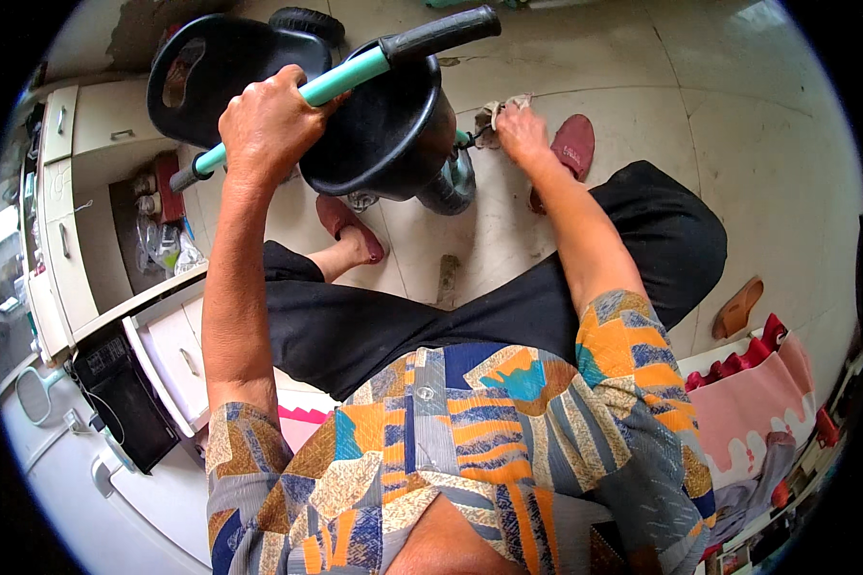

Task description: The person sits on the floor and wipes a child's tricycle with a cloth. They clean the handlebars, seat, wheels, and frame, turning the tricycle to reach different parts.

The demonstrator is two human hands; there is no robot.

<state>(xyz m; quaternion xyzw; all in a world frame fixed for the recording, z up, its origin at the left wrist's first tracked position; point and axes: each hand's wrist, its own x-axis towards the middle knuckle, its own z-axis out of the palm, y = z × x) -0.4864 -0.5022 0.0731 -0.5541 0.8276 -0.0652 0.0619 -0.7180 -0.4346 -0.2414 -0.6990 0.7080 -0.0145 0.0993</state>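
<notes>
A child's tricycle stands tipped in front of me, with a black seat (249,59) and a teal handlebar (347,77) ending in black grips. My left hand (272,123) is wrapped round the bar, left of its middle. Below the bar opens a black plastic basket (379,134). To the right, my right hand (523,132) is closed on a crumpled beige cloth (488,123), beside a short teal tube (463,139) at the basket's edge. The fingertips there are partly hidden. A dark wheel (449,187) shows under the basket.
My feet in dark red slippers (573,144) rest on the tiled floor on both sides. A brown slipper (737,308) lies at right, near a pink cover (753,402). White drawers (67,240) and an open shelf with bagged items (163,240) stand at left.
</notes>
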